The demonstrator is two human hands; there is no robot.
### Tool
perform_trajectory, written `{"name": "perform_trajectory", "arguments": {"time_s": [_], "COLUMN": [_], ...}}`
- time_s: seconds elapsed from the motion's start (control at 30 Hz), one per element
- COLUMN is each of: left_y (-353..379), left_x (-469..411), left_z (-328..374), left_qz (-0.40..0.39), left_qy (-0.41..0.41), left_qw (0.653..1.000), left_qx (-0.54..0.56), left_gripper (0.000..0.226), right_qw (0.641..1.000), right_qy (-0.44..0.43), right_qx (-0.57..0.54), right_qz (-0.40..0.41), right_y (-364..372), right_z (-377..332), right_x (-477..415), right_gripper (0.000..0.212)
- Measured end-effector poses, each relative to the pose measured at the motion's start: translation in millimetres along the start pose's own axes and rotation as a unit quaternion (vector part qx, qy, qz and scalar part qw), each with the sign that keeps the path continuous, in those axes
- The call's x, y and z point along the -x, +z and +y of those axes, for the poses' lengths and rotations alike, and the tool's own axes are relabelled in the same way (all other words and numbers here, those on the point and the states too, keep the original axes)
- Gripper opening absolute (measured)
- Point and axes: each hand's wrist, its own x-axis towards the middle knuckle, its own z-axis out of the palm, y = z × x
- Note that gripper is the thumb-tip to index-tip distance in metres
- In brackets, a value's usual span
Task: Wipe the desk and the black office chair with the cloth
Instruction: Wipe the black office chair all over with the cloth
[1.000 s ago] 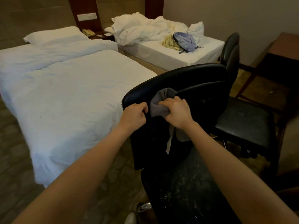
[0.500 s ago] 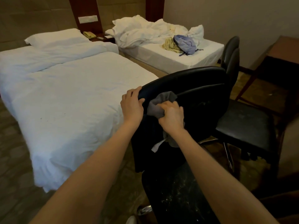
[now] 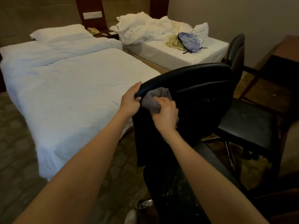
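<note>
Wiping the black office chair's (image 3: 202, 94) backrest.
Left hand (image 3: 129, 102) grips its top-left corner; right hand (image 3: 165, 113) clutches the grey cloth (image 3: 153, 101). Next, probably sweep rightward.

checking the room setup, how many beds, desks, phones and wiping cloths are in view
beds: 2
desk: 1
phone: 1
cloth: 1
total: 5
</note>
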Motion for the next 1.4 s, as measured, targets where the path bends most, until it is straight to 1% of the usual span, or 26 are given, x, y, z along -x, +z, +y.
{"name": "perform_trajectory", "arguments": {"time_s": [0.07,0.17,0.27,0.33,0.4,0.47,0.53,0.57,0.63,0.67,0.7,0.77,0.8,0.83,0.9,0.93,0.97,1.03,1.07,1.17,1.23,1.3,1.4], "left_y": [-2,-2,0,3,6,10,14,17,25,29,31,33,35,37,40,40,41,41,42,48,51,53,54], "left_x": [0,1,5,9,15,21,27,30,33,34,35,36,37,37,38,36,35,33,32,34,36,36,35], "left_z": [-2,-5,-4,-2,2,6,10,10,8,6,4,0,-1,-3,-3,-3,-2,-3,-3,-1,-2,-3,-1], "left_qz": [0.007,0.008,0.015,0.018,0.012,0.0,-0.011,-0.029,-0.102,-0.132,-0.148,-0.144,-0.136,-0.125,-0.091,-0.075,-0.069,-0.07,-0.067,-0.037,-0.024,-0.017,0.005], "left_qy": [-0.009,-0.008,-0.002,0.007,0.019,0.03,0.08,0.122,0.189,0.194,0.184,0.155,0.149,0.144,0.105,0.077,0.054,0.039,0.039,0.033,0.026,0.029,0.049], "left_qw": [1.0,1.0,1.0,1.0,0.995,0.978,0.95,0.934,0.905,0.903,0.91,0.936,0.948,0.958,0.977,0.983,0.985,0.986,0.986,0.992,0.993,0.991,0.988], "left_qx": [0.023,0.023,0.011,-0.022,-0.098,-0.207,-0.301,-0.334,-0.366,-0.36,-0.342,-0.28,-0.246,-0.215,-0.162,-0.15,-0.148,-0.149,-0.144,-0.119,-0.115,-0.132,-0.148], "left_gripper": [0.057,0.056,0.055,0.055,0.059,0.069,0.077,0.079,0.075,0.074,0.075,0.075,0.073,0.071,0.063,0.06,0.06,0.063,0.062,0.053,0.053,0.054,0.052], "right_qw": [0.998,0.993,0.986,0.985,0.985,0.984,0.986,0.987,0.994,0.998,0.999,0.988,0.981,0.98,0.99,0.993,0.993,0.994,0.995,0.997,0.999,0.999,0.994], "right_qy": [-0.042,-0.102,-0.142,-0.152,-0.152,-0.138,-0.103,-0.089,-0.078,-0.061,-0.03,0.053,0.085,0.092,0.053,0.041,0.043,0.04,0.023,-0.007,0.005,0.04,0.072], "right_qx": [0.026,0.055,0.086,0.077,0.065,0.069,0.071,0.067,0.034,0.008,-0.021,-0.072,-0.089,-0.1,-0.103,-0.103,-0.102,-0.091,-0.082,-0.049,-0.03,-0.026,-0.005], "right_qz": [-0.032,-0.002,-0.016,-0.034,-0.052,-0.087,-0.114,-0.112,-0.062,-0.02,0.029,0.124,0.15,0.148,0.083,0.051,0.036,0.036,0.043,0.056,0.023,-0.024,-0.078], "right_y": [18,28,22,20,21,20,16,14,9,4,-1,-8,-8,-6,8,17,25,33,34,36,42,46,43], "right_z": [-6,4,9,17,35,52,64,68,71,70,67,58,54,49,40,39,39,44,45,55,61,66,70], "right_x": [16,27,21,26,37,52,56,53,43,38,31,15,8,1,-2,3,8,16,18,25,44,63,66], "right_gripper": [0.043,0.046,0.049,0.051,0.05,0.046,0.037,0.034,0.032,0.031,0.031,0.03,0.031,0.031,0.033,0.035,0.036,0.037,0.037,0.038,0.039,0.039,0.038]}}
